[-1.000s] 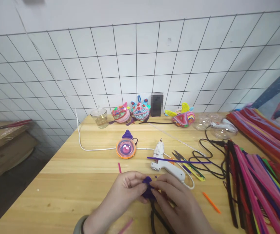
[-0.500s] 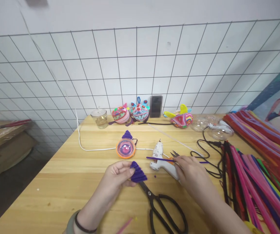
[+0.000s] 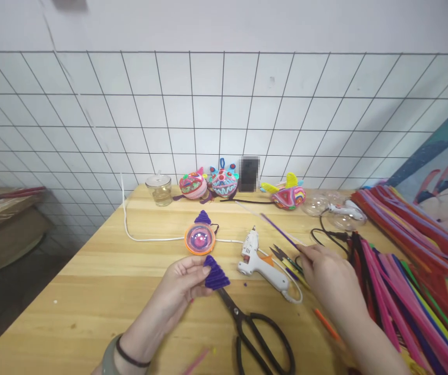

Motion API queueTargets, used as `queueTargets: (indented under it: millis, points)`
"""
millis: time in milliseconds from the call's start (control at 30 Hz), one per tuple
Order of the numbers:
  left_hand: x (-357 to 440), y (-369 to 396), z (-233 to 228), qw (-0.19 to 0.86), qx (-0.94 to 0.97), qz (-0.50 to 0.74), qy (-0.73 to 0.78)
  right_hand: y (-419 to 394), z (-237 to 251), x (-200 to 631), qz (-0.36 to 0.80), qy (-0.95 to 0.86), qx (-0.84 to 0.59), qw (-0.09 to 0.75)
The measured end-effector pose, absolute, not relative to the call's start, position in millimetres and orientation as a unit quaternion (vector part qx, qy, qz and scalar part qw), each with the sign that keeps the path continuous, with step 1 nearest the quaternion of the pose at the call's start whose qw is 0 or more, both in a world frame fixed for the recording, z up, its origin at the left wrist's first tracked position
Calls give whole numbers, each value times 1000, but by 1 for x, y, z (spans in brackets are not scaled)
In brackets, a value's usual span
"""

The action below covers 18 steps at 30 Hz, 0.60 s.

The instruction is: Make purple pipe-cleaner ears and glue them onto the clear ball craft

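Observation:
My left hand (image 3: 179,284) pinches a small purple cone (image 3: 215,273) wound from pipe cleaner, held just above the wooden table (image 3: 102,291). My right hand (image 3: 327,273) grips one end of a long purple pipe cleaner (image 3: 280,232), which slants up and away to the left. A white glue gun (image 3: 260,260) lies between my hands. Black scissors (image 3: 255,328) lie near the front edge, blades pointing at the cone. An orange-rimmed clear ball with a purple cone on it (image 3: 200,237) sits beyond the left hand.
Heaps of coloured pipe cleaners (image 3: 411,260) cover the right side. Small snips (image 3: 286,258) and a black cable (image 3: 325,234) lie by the glue gun. A glass jar (image 3: 160,188), colourful finished ornaments (image 3: 224,181) and clear half-spheres (image 3: 331,205) line the wire-grid wall.
My hands parted. The left kept the purple cone and uncovered the scissors; the right reached over the glue gun, took the purple pipe cleaner and lifted it rightward.

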State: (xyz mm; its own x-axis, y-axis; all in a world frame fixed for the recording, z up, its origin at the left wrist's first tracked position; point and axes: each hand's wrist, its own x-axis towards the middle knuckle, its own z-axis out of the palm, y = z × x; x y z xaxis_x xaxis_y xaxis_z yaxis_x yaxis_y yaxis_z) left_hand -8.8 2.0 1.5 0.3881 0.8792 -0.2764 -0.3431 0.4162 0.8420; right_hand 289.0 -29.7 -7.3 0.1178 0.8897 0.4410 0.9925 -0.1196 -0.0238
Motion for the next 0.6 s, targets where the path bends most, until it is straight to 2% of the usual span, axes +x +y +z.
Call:
queueTargets:
  millis: [133,267,467,600]
  points:
    - [-6,0,3,755,344,406,383,-31,-10,279,-170,-632,-740,157]
    - [-4,-2,4,752,352,403,385,-31,-21,249,-72,-721,-672,153]
    - [-2,-3,4,733,367,420,389,-34,-33,228,-38,-713,-693,98]
    - [-2,-4,4,729,369,420,394,-34,-32,228,-15,-684,-723,91]
